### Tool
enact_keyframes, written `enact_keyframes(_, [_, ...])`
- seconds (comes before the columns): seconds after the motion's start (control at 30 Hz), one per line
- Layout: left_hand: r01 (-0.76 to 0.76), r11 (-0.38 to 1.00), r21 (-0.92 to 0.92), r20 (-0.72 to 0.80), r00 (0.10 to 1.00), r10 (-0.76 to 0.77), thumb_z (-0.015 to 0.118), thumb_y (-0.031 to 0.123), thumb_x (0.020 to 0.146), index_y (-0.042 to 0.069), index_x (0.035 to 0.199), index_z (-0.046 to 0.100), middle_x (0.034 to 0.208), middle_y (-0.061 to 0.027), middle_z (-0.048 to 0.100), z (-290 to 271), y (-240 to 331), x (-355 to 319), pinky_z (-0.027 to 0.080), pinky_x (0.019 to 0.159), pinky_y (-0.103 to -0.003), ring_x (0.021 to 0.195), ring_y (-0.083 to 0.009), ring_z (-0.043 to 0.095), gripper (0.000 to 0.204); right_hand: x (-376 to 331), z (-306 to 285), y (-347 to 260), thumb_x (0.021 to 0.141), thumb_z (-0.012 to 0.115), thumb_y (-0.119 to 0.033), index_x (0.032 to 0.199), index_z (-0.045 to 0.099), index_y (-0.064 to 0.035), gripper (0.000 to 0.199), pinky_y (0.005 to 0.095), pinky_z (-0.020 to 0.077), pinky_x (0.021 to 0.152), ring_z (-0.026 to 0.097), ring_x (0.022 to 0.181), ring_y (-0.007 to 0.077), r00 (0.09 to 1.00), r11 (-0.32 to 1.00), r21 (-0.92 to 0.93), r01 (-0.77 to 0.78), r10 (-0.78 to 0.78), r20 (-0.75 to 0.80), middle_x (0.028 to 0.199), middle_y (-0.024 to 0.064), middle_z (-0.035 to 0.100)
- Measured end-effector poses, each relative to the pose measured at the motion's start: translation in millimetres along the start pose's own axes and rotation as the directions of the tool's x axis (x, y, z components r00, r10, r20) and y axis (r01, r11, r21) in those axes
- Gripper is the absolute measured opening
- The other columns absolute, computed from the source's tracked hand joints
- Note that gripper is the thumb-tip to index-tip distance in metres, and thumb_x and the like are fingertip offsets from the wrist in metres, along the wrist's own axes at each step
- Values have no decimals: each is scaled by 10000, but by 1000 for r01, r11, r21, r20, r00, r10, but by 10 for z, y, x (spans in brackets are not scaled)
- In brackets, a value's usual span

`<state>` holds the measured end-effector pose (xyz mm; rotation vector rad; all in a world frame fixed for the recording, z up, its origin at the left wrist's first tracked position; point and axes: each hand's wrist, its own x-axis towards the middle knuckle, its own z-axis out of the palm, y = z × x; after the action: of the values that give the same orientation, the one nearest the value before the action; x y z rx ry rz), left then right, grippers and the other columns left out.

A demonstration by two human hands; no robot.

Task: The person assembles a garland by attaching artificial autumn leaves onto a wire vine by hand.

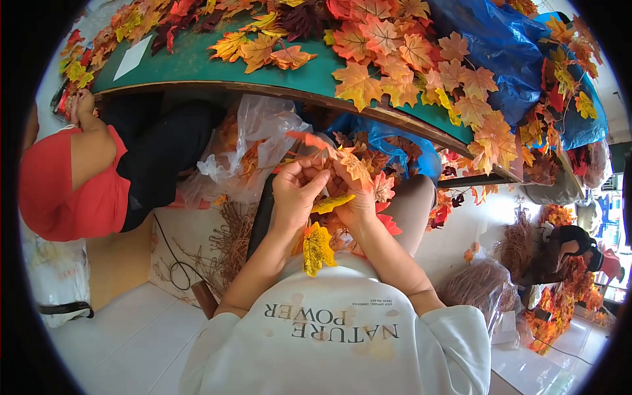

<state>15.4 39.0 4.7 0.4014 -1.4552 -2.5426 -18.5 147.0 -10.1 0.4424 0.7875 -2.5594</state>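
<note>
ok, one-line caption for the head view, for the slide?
Both hands, left and right, work orange and yellow fake leaves in the lap, below a green table heaped with more.

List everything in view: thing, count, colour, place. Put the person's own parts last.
table: one, green top, across the upper picture.
loose leaves: many, orange, yellow and red, spread over the table.
blue bag: one, on the table, upper right.
clear bag: one, under the table edge, left of the hands.
twig bundle: one, brown, on the floor at left.
neighbour: one, red top, seated at far left.
leaf sprig: one, orange and yellow, held in the lap.
yellow leaf: one, hanging below the hands.
white shirt: one, bottom centre.
left hand: on the sprig.
right hand: on the sprig.
</note>
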Motion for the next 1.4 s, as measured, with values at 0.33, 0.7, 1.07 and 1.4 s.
enact_keyframes(0.33, [44,999,32,17,999,-45,627,-63,782,-25,959,601,871,-44,628,-15,15,0,464,719,-188,759,-74,582,182,29,-61,15,795,691,-105,985,598,-94,212,207,503,708,603,818,98,997,997,24,-78,78,-22,908,-1,630])
enact_keyframes(0.7, [-1,993,120,45,999,-5,622,-71,792,-49,1041,603,899,-56,641,-55,10,33,475,733,-192,776,-81,590,250,24,-148,69,813,670,-106,1050,574,-76,257,212,495,744,585,890,97,999,999,-51,10,-8,33,989,-7,605])
enact_keyframes(1.07, [20,998,66,47,999,-23,623,-75,788,-44,1069,581,904,-60,635,-40,-16,30,474,729,-190,782,-82,590,286,-11,-60,27,831,652,-126,993,606,-72,176,211,501,752,598,833,100,998,998,19,-55,56,-12,954,23,633])
enact_keyframes(1.4, [0,994,108,60,998,-7,621,-79,785,-47,1063,583,883,-59,639,-45,-28,18,473,708,-189,762,-79,590,283,-16,-48,33,826,656,-116,989,599,-69,179,228,503,752,611,839,122,998,998,17,-65,65,-16,928,35,640])
